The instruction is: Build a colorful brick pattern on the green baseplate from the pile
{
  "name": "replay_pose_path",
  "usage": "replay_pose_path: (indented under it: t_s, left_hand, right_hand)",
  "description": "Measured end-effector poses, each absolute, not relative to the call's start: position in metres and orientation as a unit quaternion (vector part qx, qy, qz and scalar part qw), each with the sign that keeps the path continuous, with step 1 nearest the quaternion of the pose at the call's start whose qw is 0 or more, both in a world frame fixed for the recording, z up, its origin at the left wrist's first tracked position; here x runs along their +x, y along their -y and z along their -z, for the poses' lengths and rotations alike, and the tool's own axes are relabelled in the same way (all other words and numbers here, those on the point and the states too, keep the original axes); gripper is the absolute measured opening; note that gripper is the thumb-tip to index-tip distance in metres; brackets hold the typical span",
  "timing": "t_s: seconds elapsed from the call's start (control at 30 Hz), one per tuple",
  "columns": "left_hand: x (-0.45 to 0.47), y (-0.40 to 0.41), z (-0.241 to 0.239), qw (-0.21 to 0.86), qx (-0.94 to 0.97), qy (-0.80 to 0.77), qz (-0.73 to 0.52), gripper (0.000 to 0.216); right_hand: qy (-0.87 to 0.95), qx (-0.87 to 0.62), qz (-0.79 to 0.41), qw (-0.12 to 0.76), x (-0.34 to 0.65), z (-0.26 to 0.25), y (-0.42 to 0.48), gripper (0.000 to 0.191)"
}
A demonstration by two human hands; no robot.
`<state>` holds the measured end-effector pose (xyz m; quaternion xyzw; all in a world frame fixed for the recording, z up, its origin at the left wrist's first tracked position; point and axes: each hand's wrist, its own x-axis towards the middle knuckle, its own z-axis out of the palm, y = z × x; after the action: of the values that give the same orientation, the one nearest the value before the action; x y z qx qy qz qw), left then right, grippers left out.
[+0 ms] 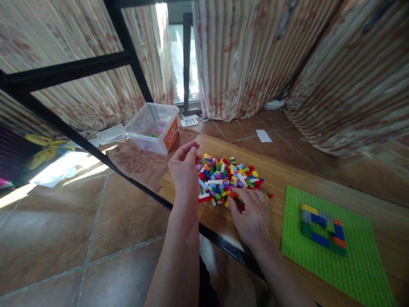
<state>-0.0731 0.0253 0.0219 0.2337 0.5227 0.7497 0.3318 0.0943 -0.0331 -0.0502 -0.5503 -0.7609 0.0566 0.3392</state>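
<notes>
Loose toy building bricks (223, 179) in many colours lie heaped on a wooden table. My left hand (184, 160) is raised at the heap's left edge, its fingers pinched together; whatever they hold, if anything, is hidden. At the near right side of the heap, my right hand (254, 215) reaches down with thumb and forefinger apart, their tips at the bricks beside an orange brick (231, 194). To the right, a green baseplate (358, 273) carries a low, roughly square brick structure (321, 241) in blue, grey, green, orange and yellow, with a gap in its middle.
A clear plastic box (143, 138) with an orange label and some pieces inside stands beyond the table's left end on a brown mat (137, 164). A black metal frame (134, 72) crosses the left side. Striped curtains (243, 55) hang behind; papers (263, 136) lie on the tiled floor.
</notes>
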Motion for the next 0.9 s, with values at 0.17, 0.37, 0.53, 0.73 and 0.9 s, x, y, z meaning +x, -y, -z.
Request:
replay_pose_path:
  t_s: [0.17,0.37,0.53,0.73,0.9]
  left_hand:
    - [-0.069,-0.024,-0.023,0.363,0.251,-0.518,-0.733,0.014]
    - [-0.047,-0.023,-0.02,0.474,0.326,-0.496,-0.65,0.021]
    - [-0.023,-0.021,-0.019,0.51,0.375,-0.496,-0.594,0.025]
    - [0.009,-0.016,-0.014,0.52,0.437,-0.491,-0.545,0.025]
    - [0.042,-0.011,-0.001,0.504,0.54,-0.476,-0.478,0.022]
  right_hand:
    - [0.662,-0.53,-0.227,0.478,0.1,0.04,0.035,0.021]
    - [0.364,-0.447,-0.546,0.609,0.124,0.028,0.035,0.016]
    - [0.301,-0.39,-0.631,0.599,0.154,0.017,0.036,0.022]
    - [0.314,-0.429,-0.554,0.641,0.209,0.004,0.04,0.019]
    - [0.329,-0.491,-0.433,0.681,0.266,0.002,0.047,0.028]
